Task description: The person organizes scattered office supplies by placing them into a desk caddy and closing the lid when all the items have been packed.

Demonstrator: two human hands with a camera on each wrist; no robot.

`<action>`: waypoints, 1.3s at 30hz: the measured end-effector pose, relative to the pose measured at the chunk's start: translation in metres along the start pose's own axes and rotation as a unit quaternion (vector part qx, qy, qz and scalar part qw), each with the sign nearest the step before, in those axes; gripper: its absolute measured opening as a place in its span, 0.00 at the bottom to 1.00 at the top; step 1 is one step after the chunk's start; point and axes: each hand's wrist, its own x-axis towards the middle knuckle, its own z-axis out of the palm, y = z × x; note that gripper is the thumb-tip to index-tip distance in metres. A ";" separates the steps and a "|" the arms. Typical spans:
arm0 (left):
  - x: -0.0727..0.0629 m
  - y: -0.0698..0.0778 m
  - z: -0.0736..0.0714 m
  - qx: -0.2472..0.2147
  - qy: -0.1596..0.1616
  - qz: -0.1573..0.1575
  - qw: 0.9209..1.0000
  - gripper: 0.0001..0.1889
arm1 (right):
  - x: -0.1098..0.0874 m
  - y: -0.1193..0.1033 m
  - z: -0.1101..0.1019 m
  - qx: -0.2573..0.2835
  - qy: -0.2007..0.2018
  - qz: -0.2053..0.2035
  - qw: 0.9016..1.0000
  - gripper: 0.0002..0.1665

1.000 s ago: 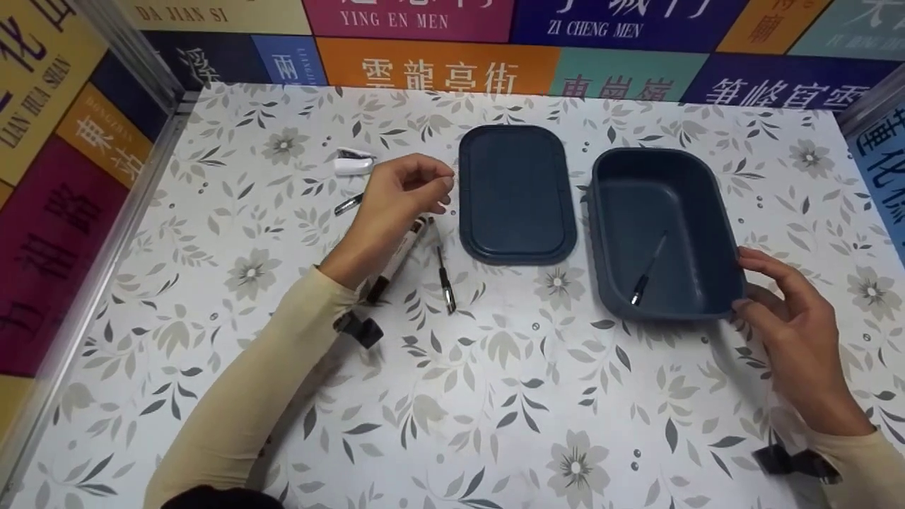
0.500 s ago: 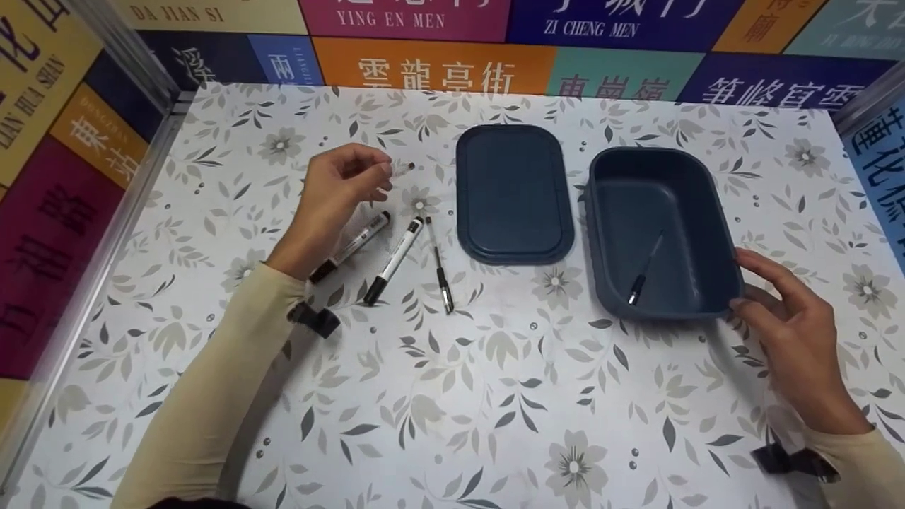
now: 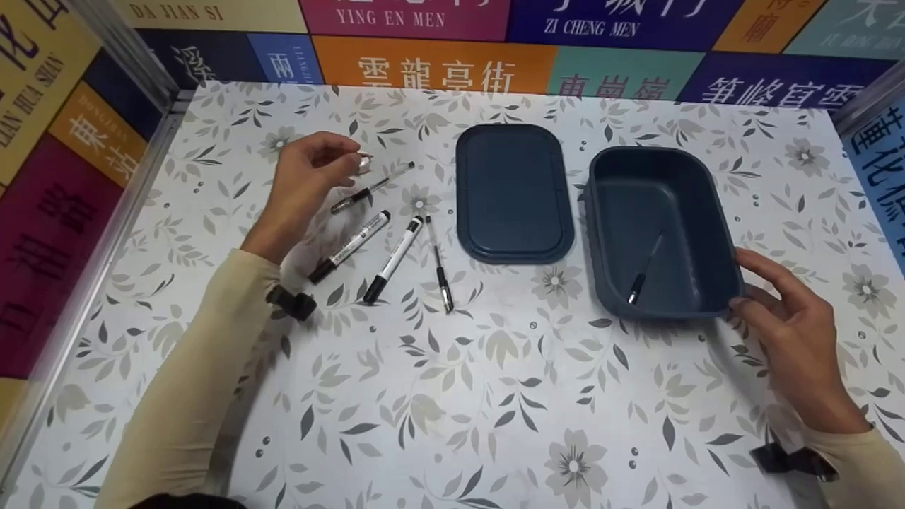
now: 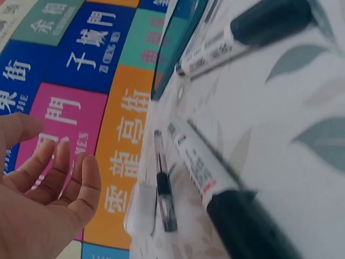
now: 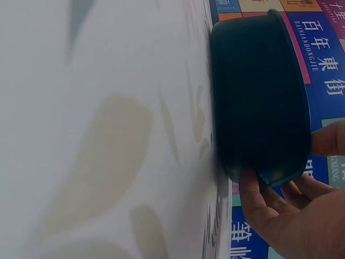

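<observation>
My left hand (image 3: 307,170) hovers over a small white stapler (image 3: 365,163), largely hidden beneath it in the head view. In the left wrist view the fingers (image 4: 83,183) are loosely bent with nothing between them, and the stapler (image 4: 141,209) lies apart from them on the table. A gel pen (image 3: 359,199) is close by the stapler. At the right, my right hand (image 3: 799,325) holds the near right corner of a dark blue open box (image 3: 601,268). One pen (image 3: 638,283) lies inside it. The right wrist view shows fingers and thumb against the box's wall (image 5: 259,102).
Two white markers with black caps, one left (image 3: 350,246) and one right (image 3: 394,260), lie below the gel pen. Another pen (image 3: 442,279) is beside them. A dark blue lid (image 3: 514,191) lies flat left of the box. Colourful panels (image 3: 431,67) border the flowered tabletop.
My left hand has moved left from beside the lid to above the stapler, uncovering the markers and the gel pen. The right hand and the box stay in place.
</observation>
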 end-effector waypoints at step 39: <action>0.040 -0.038 -0.043 0.214 -0.034 -0.061 0.974 0.30 | -0.001 -0.001 -0.001 0.009 0.004 0.010 1.000 0.36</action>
